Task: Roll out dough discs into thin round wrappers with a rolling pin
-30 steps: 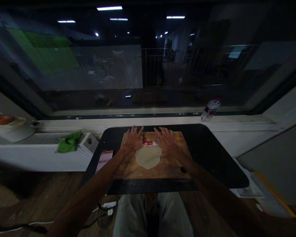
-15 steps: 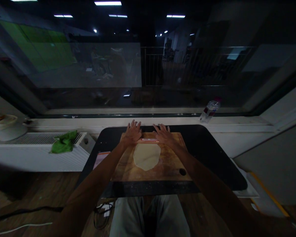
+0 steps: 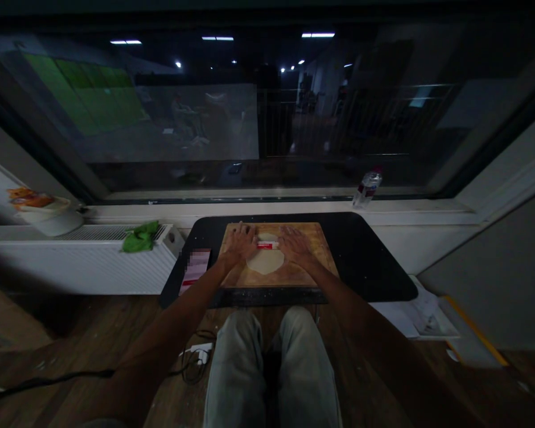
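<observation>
A thin, pale sheet of dough (image 3: 266, 263) lies on a wooden cutting board (image 3: 315, 238). Across its far part rests a rolling pin (image 3: 267, 245) with a red-and-white label at the middle, and some dough shows beyond it. My left hand (image 3: 241, 242) lies flat over the pin's left end, fingers stretched away from me. Over the right end, my right hand (image 3: 295, 242) is laid the same way. The palms cover both ends of the pin.
The board sits on a black tabletop (image 3: 370, 267). A pink-and-white packet (image 3: 197, 266) lies at its left. On the sill stands a water bottle (image 3: 367, 189). A green cloth (image 3: 141, 236) and a white tub (image 3: 56, 219) are on the radiator. Cables (image 3: 194, 365) lie on the floor.
Both hands and the rolling pin have come nearer to me over the board. The pin was at the dough's far edge and now lies across the dough. The view has shifted too.
</observation>
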The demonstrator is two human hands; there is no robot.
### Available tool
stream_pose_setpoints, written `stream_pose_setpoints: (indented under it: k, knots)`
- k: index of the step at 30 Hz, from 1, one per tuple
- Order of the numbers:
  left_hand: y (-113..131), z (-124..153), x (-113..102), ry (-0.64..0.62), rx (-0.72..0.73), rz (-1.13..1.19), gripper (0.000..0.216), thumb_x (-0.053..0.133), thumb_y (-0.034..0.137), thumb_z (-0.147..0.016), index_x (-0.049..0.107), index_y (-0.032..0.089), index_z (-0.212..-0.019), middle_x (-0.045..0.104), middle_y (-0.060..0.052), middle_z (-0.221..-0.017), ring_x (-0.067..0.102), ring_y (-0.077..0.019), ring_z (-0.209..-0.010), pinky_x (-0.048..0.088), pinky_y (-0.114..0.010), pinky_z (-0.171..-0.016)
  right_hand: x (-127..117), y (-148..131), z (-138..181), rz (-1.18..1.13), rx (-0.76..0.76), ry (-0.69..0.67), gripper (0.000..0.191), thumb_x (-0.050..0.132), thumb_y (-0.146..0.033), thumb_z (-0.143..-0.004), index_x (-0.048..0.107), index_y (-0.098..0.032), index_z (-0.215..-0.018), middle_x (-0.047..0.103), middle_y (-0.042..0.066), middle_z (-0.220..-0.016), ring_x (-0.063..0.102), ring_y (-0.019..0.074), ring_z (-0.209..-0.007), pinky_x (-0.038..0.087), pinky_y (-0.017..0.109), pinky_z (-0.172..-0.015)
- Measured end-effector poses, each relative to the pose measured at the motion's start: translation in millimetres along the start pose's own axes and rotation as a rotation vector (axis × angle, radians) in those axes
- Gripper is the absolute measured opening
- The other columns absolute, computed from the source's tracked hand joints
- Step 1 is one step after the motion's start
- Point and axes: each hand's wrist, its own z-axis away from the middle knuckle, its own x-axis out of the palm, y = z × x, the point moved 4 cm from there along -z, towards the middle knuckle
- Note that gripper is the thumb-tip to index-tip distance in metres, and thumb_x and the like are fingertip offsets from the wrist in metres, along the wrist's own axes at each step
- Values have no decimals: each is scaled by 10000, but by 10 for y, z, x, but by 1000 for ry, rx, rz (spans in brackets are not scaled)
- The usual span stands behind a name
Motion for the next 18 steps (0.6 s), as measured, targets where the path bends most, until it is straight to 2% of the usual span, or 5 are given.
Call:
stream_pose_setpoints:
  k: [5, 9, 14, 18]
  knots:
    - [42, 230, -57, 4, 16, 27, 597, 373, 368, -1176, 504, 242, -1745, 629, -179, -1686, 440, -375, -1684, 435, -611, -1327, -32, -51, 255, -22, 42, 57, 632, 352, -361, -1192, 522, -165, -1767, 532, 155, -1808, 461, 309, -1692, 329, 489, -1400]
    - [42, 257, -74, 5, 15, 29, 608, 341, 399, -1190, 485, 254, -1763, 607, -161, -1717, 425, -352, -1704, 412, -574, -1349, -44, -62, 298, -13, 59, 65, 634, 324, -363, -1197, 502, -193, -1781, 502, 130, -1833, 439, 300, -1705, 299, 518, -1410]
    - [31, 85, -94, 8, -12, 33, 606, 297, 429, -1204, 536, 239, -1728, 618, -152, -1711, 370, -366, -1740, 374, -581, -1364, -80, -51, 105, 26, 70, 71, 634, 285, -403, -1214, 512, -233, -1780, 512, 115, -1829, 419, 330, -1713, 199, 598, -1432]
    - [-13, -184, -130, 9, -5, 56, 652, 268, 471, -1207, 492, 215, -1764, 584, -178, -1749, 339, -388, -1751, 371, -619, -1357, -88, 29, -195, 19, 96, 60, 666, 252, -498, -1224, 478, -260, -1803, 486, 118, -1847, 362, 352, -1739, 162, 638, -1433]
